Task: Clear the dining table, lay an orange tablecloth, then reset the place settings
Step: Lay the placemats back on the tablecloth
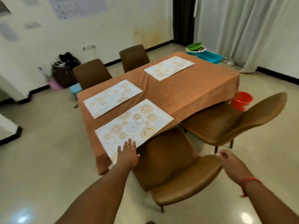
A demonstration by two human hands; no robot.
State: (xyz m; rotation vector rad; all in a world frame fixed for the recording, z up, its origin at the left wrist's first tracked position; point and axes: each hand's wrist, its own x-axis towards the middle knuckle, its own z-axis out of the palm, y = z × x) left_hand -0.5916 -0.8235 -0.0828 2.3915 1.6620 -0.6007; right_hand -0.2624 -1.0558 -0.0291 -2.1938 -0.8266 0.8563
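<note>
Orange tablecloth [186, 92] covers the table — three placemats down | nearest placemat [134, 125] overhangs the near edge, probably awaiting straightening | left hand [127, 155] flat on its corner — right hand [229, 160] loose, empty, near chair [174, 172]

You stand in the dining room of a home.

You look down on a counter [202, 94] draped in an orange tablecloth [186, 92] and laid with three floral placemats [134, 126], with four brown padded chairs [174, 167] drawn up around it. The floor [48, 159] is glossy pale tile, edged by a dark skirting board under white walls. Long pale curtains [250, 29] hang in the far corner. Household oddments sit along the walls: an orange bucket [241, 101], a blue plastic tub [210, 57] with a green bowl [194, 46] beside it, a small blue stool [75, 92], and a dark box with bags heaped on it.
</note>
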